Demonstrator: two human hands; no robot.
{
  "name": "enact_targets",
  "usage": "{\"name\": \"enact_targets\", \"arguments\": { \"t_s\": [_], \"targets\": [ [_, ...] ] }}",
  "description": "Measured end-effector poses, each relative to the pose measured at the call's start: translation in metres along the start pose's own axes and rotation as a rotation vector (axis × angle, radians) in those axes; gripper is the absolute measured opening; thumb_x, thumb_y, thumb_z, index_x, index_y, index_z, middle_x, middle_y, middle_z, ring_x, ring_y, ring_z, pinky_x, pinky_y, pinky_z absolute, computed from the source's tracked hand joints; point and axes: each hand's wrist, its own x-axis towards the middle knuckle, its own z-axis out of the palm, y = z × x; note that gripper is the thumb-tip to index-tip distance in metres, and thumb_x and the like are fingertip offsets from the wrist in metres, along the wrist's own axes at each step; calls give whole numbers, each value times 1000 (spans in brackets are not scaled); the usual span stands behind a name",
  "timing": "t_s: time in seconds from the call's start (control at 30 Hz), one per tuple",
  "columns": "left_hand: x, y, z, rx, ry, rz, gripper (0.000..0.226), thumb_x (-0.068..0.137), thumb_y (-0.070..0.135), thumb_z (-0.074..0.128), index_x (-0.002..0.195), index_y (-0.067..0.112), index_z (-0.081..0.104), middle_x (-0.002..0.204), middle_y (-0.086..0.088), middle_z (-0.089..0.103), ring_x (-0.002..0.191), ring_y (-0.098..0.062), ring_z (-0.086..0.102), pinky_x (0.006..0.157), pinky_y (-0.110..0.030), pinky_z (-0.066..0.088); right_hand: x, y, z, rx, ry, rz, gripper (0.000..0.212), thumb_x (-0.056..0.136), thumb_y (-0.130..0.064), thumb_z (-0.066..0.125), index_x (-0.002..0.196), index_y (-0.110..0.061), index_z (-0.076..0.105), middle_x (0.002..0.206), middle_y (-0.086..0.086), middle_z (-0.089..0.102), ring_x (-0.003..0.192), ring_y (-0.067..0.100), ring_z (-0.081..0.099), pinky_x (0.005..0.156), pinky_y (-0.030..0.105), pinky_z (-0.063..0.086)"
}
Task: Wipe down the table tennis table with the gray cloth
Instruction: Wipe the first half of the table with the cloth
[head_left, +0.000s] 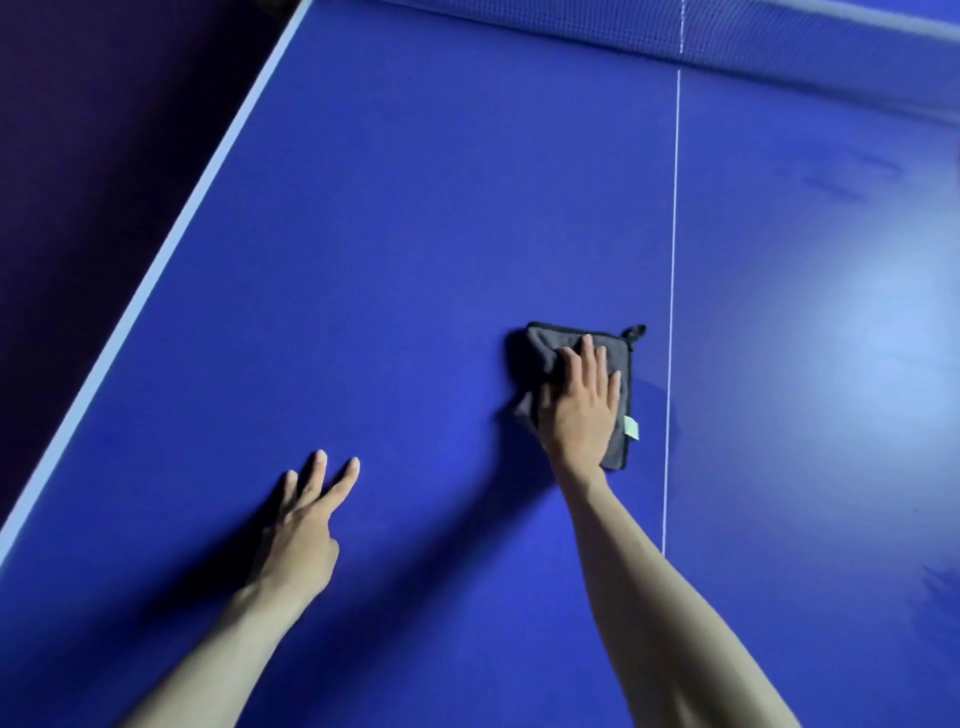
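Note:
The blue table tennis table (415, 234) fills the view. A folded gray cloth (545, 348) with a black hanging loop and a pale green tag lies on it just left of the white centre line. My right hand (579, 405) presses flat on the cloth with straight fingers, covering most of it. My left hand (306, 525) rests on the bare table surface to the lower left, fingers straight and spread, holding nothing.
The net (779, 36) runs across the top right. The white centre line (674, 260) runs from the net toward me. The table's white side edge (171, 244) slants along the left, with dark floor beyond it. A bright light reflection sits at the right.

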Motion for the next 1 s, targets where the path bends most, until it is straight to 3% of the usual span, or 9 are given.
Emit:
{"name": "enact_targets", "arguments": {
  "t_s": [0.1,0.23,0.43,0.53,0.67,0.87,1.0],
  "targets": [
    [1,3,2,28,-1,-2,113,79,-17,35,155,57,-3,168,18,-17,157,-26,-6,93,-38,52,8,41,-22,-29,37,156,58,91,-31,50,148,-19,50,168,2,33,157,24,24,128,48,14],
    [-2,7,2,52,14,-7,110,82,-14,38,155,55,-4,169,14,-17,157,-27,-6,102,-41,47,13,8,-10,-23,46,259,57,96,-28,55,152,-18,46,171,2,26,159,24,18,128,49,11],
    [0,3,3,23,30,26,108,84,-16,44,159,51,4,169,14,-18,158,-28,-4,111,-34,41,-40,-154,55,13,-6,-154,48,97,-30,53,145,-21,51,169,4,29,158,27,22,129,47,13],
    [3,0,5,-14,40,13,110,80,-20,41,158,50,11,169,14,-16,158,-27,-2,115,-34,36,-57,-191,73,62,-96,-307,45,99,-22,44,144,-25,48,170,4,26,159,24,17,129,45,10],
    [3,-1,5,-4,22,20,106,82,-12,46,158,52,7,169,13,-15,158,-29,-3,120,-42,31,-50,-157,67,22,-82,-390,47,98,-22,49,145,-24,49,168,0,33,157,22,24,128,43,17],
    [-4,4,-2,3,-20,23,97,89,-3,44,159,49,1,169,11,-18,156,-30,-10,118,-59,26,-84,-74,32,-38,-6,-135,50,99,-25,54,149,-22,48,168,2,32,157,25,23,128,47,16],
    [-16,-4,-3,-214,1,101,98,88,-9,35,159,49,1,171,7,-11,157,-24,-7,117,-67,23,-153,-76,23,-55,15,9,57,97,-32,43,153,-23,43,170,0,27,159,24,18,129,47,11]
  ]
}}
